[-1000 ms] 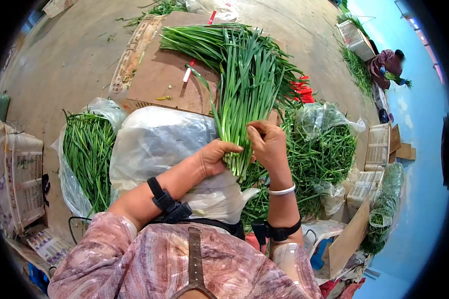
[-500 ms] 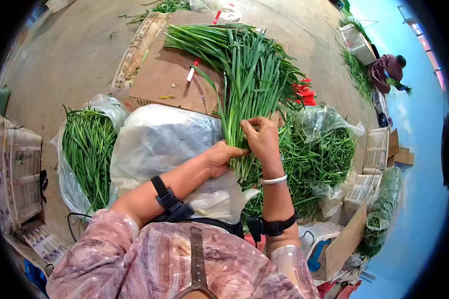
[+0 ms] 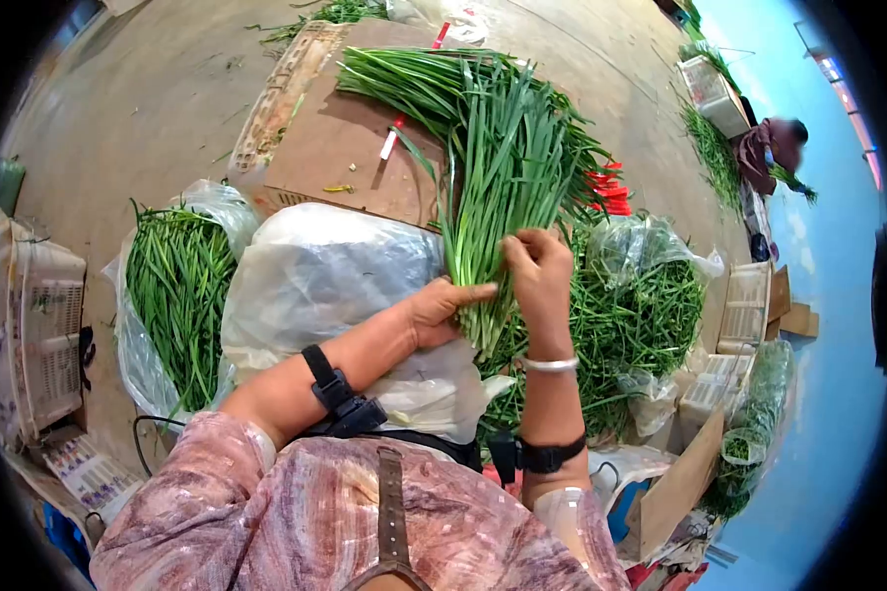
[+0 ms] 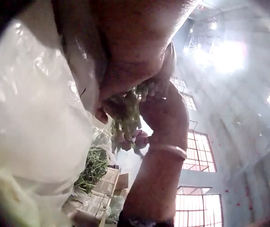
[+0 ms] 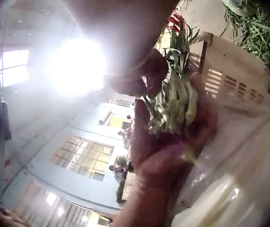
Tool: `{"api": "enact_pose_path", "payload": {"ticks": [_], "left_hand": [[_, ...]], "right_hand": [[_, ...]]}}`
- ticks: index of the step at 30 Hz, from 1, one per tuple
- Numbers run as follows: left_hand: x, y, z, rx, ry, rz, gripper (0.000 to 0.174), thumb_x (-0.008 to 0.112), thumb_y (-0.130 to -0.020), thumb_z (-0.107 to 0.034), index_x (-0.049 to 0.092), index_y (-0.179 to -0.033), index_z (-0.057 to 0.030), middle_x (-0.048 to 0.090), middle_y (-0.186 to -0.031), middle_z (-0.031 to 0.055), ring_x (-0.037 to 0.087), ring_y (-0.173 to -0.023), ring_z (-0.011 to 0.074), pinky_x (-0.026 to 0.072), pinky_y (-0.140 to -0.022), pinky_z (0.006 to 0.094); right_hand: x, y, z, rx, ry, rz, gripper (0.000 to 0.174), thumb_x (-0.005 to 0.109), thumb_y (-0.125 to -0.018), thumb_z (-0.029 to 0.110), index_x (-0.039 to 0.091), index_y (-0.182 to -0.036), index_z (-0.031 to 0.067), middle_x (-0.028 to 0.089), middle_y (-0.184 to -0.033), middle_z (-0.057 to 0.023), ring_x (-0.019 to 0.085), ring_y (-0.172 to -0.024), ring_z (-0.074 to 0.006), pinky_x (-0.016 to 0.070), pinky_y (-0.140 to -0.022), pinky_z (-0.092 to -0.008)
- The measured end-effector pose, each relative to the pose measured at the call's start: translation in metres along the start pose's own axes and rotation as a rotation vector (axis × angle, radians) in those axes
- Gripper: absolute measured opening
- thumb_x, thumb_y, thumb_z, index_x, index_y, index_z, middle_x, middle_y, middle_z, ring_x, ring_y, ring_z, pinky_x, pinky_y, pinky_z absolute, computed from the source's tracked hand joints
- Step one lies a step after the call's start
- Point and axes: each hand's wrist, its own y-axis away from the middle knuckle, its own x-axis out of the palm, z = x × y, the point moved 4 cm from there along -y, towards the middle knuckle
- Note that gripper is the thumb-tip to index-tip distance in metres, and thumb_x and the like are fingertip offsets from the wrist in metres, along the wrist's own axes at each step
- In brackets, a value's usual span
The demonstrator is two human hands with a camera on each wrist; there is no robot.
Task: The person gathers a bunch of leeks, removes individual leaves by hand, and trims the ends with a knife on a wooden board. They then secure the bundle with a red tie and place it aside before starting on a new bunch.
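Observation:
A thick bunch of long green stalks (image 3: 508, 167) with pale lower ends lies over a brown board in the head view. The left hand (image 3: 442, 308) grips the bunch near its pale ends, thumb across the front. Close beside it, the right hand (image 3: 542, 271) has its thumb and index finger together at the bunch's right edge; whether a stalk is between them cannot be told. In the right wrist view the pale stalk ends (image 5: 172, 101) stick up from the curled left hand (image 5: 165, 146). The left wrist view shows the right hand (image 4: 165, 111) against the stalks.
A brown board (image 3: 365, 148) on a crate bears a red-and-white strip (image 3: 391, 138). Pale plastic (image 3: 325, 266) covers the lap area. Bags of greens stand left (image 3: 179, 305) and right (image 3: 641, 315). Red ties (image 3: 609, 192) lie beyond the bunch. Another person (image 3: 767, 153) is at the upper right.
The right hand moved down and left along the bunch, then slightly right. The left hand keeps its grip on the stalks. The head view has shifted a little.

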Motion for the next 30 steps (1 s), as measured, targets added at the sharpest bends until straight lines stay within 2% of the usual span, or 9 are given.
{"api": "enact_pose_path", "payload": {"ticks": [3,6,12,19,20,22,25,27,30], "left_hand": [[0.022,0.009,-0.009,-0.103,0.372,0.153,0.036,0.059,-0.085,-0.032,0.054,-0.111,-0.0076,0.063,-0.096,0.0125,0.062,-0.088,0.0271,0.0517,-0.079,0.0417],[0.011,-0.004,-0.003,-0.140,0.422,0.098,0.034,0.059,-0.084,-0.033,0.057,-0.107,-0.0083,0.064,-0.093,0.0121,0.063,-0.085,0.0272,0.0526,-0.077,0.0425],[0.005,-0.008,0.003,-0.212,0.410,0.101,0.031,0.062,-0.083,-0.024,0.058,-0.101,0.0004,0.064,-0.094,0.0137,0.063,-0.086,0.0235,0.0520,-0.079,0.0403],[0.004,-0.005,0.003,-0.128,-0.020,-0.269,0.023,0.065,-0.079,-0.011,0.058,-0.097,0.0008,0.064,-0.084,0.0113,0.064,-0.066,0.0194,0.0545,-0.055,0.0342],[0.007,-0.006,0.005,-0.125,-0.019,-0.265,0.023,0.065,-0.079,-0.011,0.058,-0.097,0.0008,0.064,-0.084,0.0113,0.064,-0.066,0.0194,0.0545,-0.055,0.0342],[0.011,-0.003,0.001,-0.017,-0.219,-0.338,0.019,0.065,-0.079,-0.009,0.059,-0.095,0.0005,0.064,-0.081,0.0103,0.064,-0.066,0.0206,0.0540,-0.056,0.0328],[0.022,0.002,-0.004,0.134,-0.453,-0.381,0.017,0.063,-0.078,-0.005,0.060,-0.094,0.0008,0.062,-0.076,0.0079,0.061,-0.064,0.0162,0.0500,-0.057,0.0286],[0.028,0.003,-0.005,0.230,-0.644,-0.397,0.018,0.062,-0.078,-0.004,0.060,-0.095,0.0013,0.062,-0.075,0.0069,0.060,-0.063,0.0142,0.0485,-0.057,0.0279],[0.034,0.007,-0.012,0.666,-1.033,-0.449,0.028,0.063,-0.076,-0.006,0.057,-0.102,0.0038,0.062,-0.087,0.0089,0.057,-0.079,0.0153,0.0483,-0.069,0.0311]], "right_hand": [[-0.007,0.015,0.013,0.016,-0.204,0.048,0.015,0.059,-0.083,0.009,0.059,-0.083,-0.0059,0.063,-0.074,-0.0067,0.057,-0.063,-0.0104,0.0448,-0.056,-0.0226],[-0.006,0.027,0.010,0.049,-0.309,0.105,0.013,0.059,-0.084,0.009,0.058,-0.088,-0.0037,0.064,-0.077,-0.0044,0.057,-0.064,-0.0090,0.0445,-0.057,-0.0216],[-0.011,0.068,0.049,-0.447,0.179,0.065,0.012,0.059,-0.080,0.000,0.059,-0.092,0.0003,0.062,-0.074,-0.0068,0.058,-0.060,-0.0114,0.0442,-0.054,-0.0231],[-0.091,0.082,0.020,0.031,-0.782,-0.033,0.018,0.057,-0.086,0.016,0.055,-0.093,-0.0007,0.063,-0.085,-0.0151,0.065,-0.073,-0.0258,0.0520,-0.061,-0.0295],[-0.110,0.076,-0.003,0.231,-0.490,-0.124,0.028,0.058,-0.085,0.019,0.054,-0.101,-0.0039,0.062,-0.092,-0.0171,0.064,-0.080,-0.0275,0.0515,-0.067,-0.0314],[-0.122,0.072,-0.044,0.142,0.917,-0.150,0.043,0.059,-0.085,0.023,0.050,-0.113,-0.0086,0.060,-0.100,-0.0193,0.062,-0.088,-0.0290,0.0499,-0.073,-0.0326],[-0.079,0.067,-0.045,0.508,-0.193,-0.015,0.061,0.058,-0.086,0.026,0.033,-0.131,-0.0060,0.057,-0.107,-0.0188,0.058,-0.093,-0.0217,0.0490,-0.071,-0.0311],[-0.034,0.049,-0.018,0.440,-0.205,0.173,0.069,0.058,-0.085,0.022,0.021,-0.137,-0.0029,0.054,-0.113,-0.0176,0.057,-0.093,-0.0201,0.0491,-0.073,-0.0291],[0.009,0.029,0.013,0.131,-0.101,0.083,0.069,0.066,-0.078,0.026,0.033,-0.128,-0.0083,0.056,-0.111,-0.0129,0.054,-0.097,-0.0198,0.0434,-0.083,-0.0277]]}}
